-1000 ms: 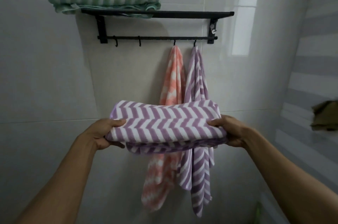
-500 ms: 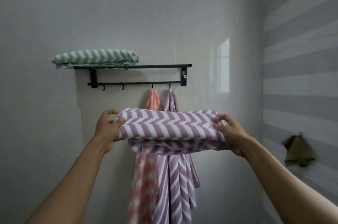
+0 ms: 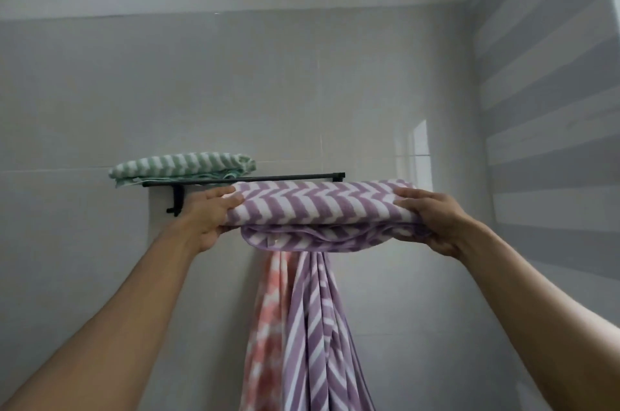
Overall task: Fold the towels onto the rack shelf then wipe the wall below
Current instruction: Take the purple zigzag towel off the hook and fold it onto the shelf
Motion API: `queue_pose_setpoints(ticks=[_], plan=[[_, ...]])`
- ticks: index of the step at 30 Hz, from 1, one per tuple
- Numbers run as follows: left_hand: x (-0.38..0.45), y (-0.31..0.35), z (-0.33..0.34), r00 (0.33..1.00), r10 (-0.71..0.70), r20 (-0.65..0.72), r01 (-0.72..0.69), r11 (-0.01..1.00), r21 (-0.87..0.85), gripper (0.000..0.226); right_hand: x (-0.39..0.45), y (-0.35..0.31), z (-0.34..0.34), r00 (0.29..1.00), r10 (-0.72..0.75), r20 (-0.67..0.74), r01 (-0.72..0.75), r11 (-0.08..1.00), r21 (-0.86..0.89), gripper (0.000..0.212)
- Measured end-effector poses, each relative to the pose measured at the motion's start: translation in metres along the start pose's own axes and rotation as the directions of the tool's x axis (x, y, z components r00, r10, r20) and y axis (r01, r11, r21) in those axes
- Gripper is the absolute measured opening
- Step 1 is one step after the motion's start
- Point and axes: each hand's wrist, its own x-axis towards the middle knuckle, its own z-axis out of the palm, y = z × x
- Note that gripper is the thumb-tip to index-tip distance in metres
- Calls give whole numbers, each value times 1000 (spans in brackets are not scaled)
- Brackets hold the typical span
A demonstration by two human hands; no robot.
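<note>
Two bare forearms, no sleeves, hands (image 3: 208, 216) unadorned

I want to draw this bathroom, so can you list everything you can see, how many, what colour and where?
folded towel: one, purple and white zigzag, held up at shelf height
green towel: one, green and white, folded on the rack's left end
rack: one, black, on the wall
hanging towels: two, pink and white, purple and white, below the rack
wall: grey tiles; striped wall on the right
left hand: grips the folded towel's left end
right hand: grips its right end
</note>
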Motion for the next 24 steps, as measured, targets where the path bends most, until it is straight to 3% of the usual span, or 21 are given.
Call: queue_pose_setpoints(ticks=[7,24], plan=[[70,39,24,987,157,-43,-158,987,-7,19,76,-38,26,989,-141,-44,142,990,26,23],[238,55,44,978,204,-28,-199,970,139,2,254,-52,77,978,-180,-107,183,983,24,20]])
